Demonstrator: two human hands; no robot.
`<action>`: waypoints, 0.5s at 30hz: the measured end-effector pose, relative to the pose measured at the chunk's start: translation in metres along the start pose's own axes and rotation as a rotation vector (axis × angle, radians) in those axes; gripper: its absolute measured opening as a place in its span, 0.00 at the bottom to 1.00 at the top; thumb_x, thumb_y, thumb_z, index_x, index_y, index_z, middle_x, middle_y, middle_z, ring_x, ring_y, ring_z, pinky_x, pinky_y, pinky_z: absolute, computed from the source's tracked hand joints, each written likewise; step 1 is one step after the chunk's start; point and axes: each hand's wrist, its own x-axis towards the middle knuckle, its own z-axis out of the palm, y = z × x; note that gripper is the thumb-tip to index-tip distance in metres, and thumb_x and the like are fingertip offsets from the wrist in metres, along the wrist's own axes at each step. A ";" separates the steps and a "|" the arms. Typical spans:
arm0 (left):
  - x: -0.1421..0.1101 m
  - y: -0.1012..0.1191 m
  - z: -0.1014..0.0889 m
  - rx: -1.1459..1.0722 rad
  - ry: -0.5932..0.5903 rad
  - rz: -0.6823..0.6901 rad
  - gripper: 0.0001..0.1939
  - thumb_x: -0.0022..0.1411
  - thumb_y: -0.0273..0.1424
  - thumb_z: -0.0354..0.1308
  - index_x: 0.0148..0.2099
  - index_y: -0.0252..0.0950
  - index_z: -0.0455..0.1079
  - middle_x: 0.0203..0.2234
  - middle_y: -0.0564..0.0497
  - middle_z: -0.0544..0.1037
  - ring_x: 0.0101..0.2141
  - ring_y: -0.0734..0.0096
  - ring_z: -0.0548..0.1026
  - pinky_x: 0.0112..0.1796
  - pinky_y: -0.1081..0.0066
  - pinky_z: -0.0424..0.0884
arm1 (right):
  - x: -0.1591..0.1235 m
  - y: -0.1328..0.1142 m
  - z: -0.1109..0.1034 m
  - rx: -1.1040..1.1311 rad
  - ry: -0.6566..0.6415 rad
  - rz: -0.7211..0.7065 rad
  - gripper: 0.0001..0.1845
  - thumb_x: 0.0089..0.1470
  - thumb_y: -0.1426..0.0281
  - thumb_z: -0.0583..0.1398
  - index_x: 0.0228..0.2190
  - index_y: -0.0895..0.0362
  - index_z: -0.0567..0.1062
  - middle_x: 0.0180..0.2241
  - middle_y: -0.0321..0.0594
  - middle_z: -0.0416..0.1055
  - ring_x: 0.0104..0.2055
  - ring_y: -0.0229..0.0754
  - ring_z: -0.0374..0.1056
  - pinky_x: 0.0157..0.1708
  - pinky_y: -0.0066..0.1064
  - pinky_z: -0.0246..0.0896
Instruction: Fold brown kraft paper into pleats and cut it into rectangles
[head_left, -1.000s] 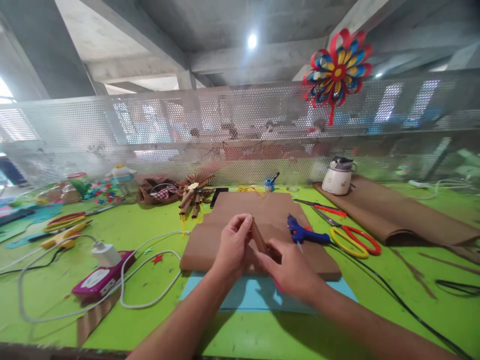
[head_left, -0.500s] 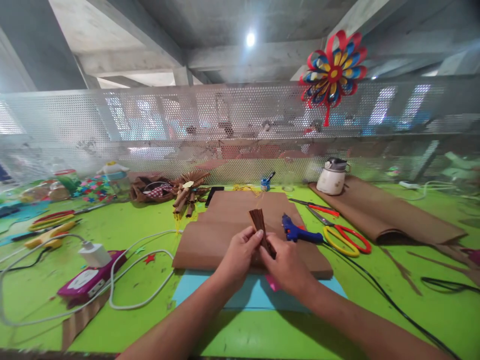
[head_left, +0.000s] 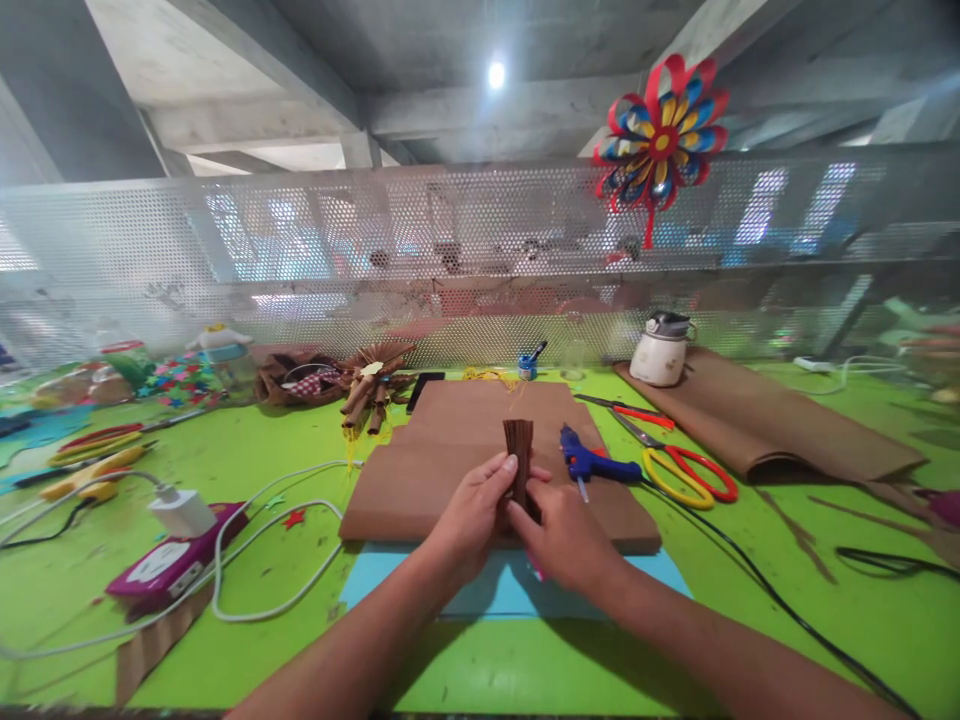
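A narrow bundle of pleated brown paper [head_left: 518,450] stands upright between my hands, its folded edges fanning slightly at the top. My left hand [head_left: 480,505] pinches its left side with the thumb in front. On the lower right side, my right hand [head_left: 562,525] has its fingers closed round the same paper, hiding the lower end. Beneath both hands lies a folded stack of brown kraft paper [head_left: 420,490], on top of light blue paper [head_left: 480,595]. Just right of my right hand, a blue hot glue gun [head_left: 600,462] rests on the kraft paper. A small pink bit shows under my right hand.
Scissors with red and yellow handles [head_left: 690,475] lie at the right, before a white flask [head_left: 660,350]. A purple power strip [head_left: 176,560] with a white cable sits at the left. Brown paper rolls [head_left: 365,400] lie further back. A perforated screen [head_left: 480,230] borders the table.
The brown paper has turned from a leaning, flat-sided piece to an upright bundle with its pleated edges showing. Both hands have shifted their grip on it. The view has moved slightly.
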 end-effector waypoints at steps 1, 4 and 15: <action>0.000 0.000 0.000 0.004 0.007 -0.007 0.21 0.55 0.46 0.60 0.44 0.35 0.72 0.33 0.49 0.76 0.23 0.75 0.69 0.22 0.76 0.65 | 0.000 -0.001 -0.001 -0.026 -0.019 -0.004 0.14 0.59 0.64 0.52 0.34 0.59 0.74 0.33 0.49 0.76 0.34 0.47 0.72 0.31 0.32 0.55; 0.003 0.000 -0.001 0.004 0.030 0.008 0.20 0.54 0.44 0.61 0.39 0.32 0.72 0.31 0.49 0.76 0.24 0.75 0.70 0.23 0.77 0.64 | -0.002 -0.005 -0.007 -0.117 -0.069 -0.022 0.17 0.58 0.60 0.52 0.35 0.58 0.76 0.34 0.50 0.77 0.36 0.50 0.73 0.31 0.33 0.55; 0.001 0.004 -0.001 0.063 -0.053 -0.004 0.16 0.57 0.42 0.59 0.36 0.32 0.69 0.27 0.49 0.74 0.23 0.77 0.69 0.27 0.77 0.65 | 0.015 0.017 -0.045 0.144 0.296 0.088 0.20 0.53 0.52 0.57 0.35 0.56 0.73 0.21 0.36 0.71 0.23 0.39 0.65 0.25 0.30 0.57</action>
